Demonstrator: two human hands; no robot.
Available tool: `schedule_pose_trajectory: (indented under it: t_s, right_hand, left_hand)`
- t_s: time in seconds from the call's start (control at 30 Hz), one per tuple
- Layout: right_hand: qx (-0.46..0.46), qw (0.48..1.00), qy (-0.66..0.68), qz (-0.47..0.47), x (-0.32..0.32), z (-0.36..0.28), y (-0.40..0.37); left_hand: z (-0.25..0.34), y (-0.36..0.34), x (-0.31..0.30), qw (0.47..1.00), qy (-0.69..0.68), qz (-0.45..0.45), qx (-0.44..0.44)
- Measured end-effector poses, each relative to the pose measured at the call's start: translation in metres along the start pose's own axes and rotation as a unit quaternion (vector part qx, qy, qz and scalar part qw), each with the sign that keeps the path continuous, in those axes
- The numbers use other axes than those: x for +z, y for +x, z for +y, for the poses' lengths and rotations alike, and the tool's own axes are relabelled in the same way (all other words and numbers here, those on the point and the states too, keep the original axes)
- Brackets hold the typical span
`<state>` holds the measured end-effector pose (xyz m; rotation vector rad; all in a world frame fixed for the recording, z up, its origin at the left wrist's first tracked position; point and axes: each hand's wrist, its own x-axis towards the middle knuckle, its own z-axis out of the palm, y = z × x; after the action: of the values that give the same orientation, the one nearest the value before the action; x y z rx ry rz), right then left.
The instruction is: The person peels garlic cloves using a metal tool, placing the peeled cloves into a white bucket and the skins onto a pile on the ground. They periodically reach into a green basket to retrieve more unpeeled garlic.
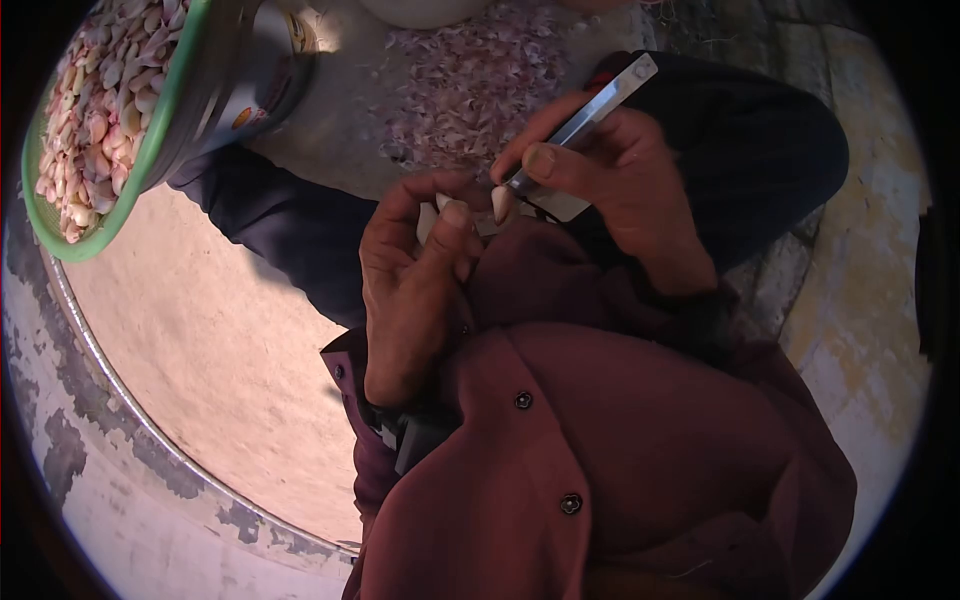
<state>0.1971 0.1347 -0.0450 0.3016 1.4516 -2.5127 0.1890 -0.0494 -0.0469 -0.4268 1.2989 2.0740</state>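
The right hand (632, 180) grasps a slim metal tool (590, 112), its thumb and fingers closed around the lower part. The tool's long axis runs diagonally: the near end points down and left toward the left hand (408, 275), and the far end, with a small round mark, sticks out up and right past the right hand.

A garlic clove (501, 204) is at the tool's near end, between the two hands. Its long axis lies almost straight up and down in the view, the broader end by the tool and the narrower end toward the wearer's body. Which fingertips bear it is hard to tell.

The left hand has its fingers curled, thumb and forefinger pinching a pale piece (443, 201); its full shape is hidden.

Both hands are above the lap, over the maroon jacket (640, 430) and between the dark trouser legs (300, 225). Beyond them, papery skins (480, 75) are scattered on the ground (350, 130). At upper left, a green-rimmed basket (98, 243) holds many cloves (110, 110), beside a dark round container (250, 80).
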Motion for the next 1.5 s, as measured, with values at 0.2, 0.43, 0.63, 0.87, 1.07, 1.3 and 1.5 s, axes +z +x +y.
schedule_pose_trajectory:
  t_s: [0.2, 0.43, 0.63, 0.87, 1.07, 1.3, 1.5]
  right_hand:
    - [-0.005, 0.997, -0.064, 0.034, 0.008, 0.012, 0.002]
    - [-0.240, 0.938, -0.251, 0.007, 0.010, 0.019, -0.004]
    - [-0.280, 0.892, -0.352, -0.032, 0.011, 0.025, -0.009]
    - [-0.283, 0.869, -0.405, -0.011, 0.017, 0.020, -0.015]
    - [-0.309, 0.852, -0.422, -0.006, 0.018, 0.021, -0.013]
    - [-0.324, 0.848, -0.421, -0.004, 0.015, 0.024, -0.012]
    - [-0.337, 0.829, -0.445, -0.018, 0.015, 0.023, -0.012]
  left_hand:
    - [-0.004, 0.002, 0.002, 1.000, -0.006, -0.006, -0.011]
    - [-0.002, 0.007, 0.001, 0.974, -0.208, 0.011, -0.088]
    - [-0.007, 0.005, 0.004, 0.972, -0.225, 0.030, -0.065]
    - [-0.011, 0.004, 0.003, 0.976, -0.209, 0.044, -0.033]
    - [-0.011, 0.006, 0.003, 0.978, -0.192, 0.072, -0.026]
    - [-0.013, 0.004, 0.004, 0.980, -0.184, 0.070, -0.014]
    - [-0.014, 0.005, 0.005, 0.979, -0.188, 0.079, -0.020]
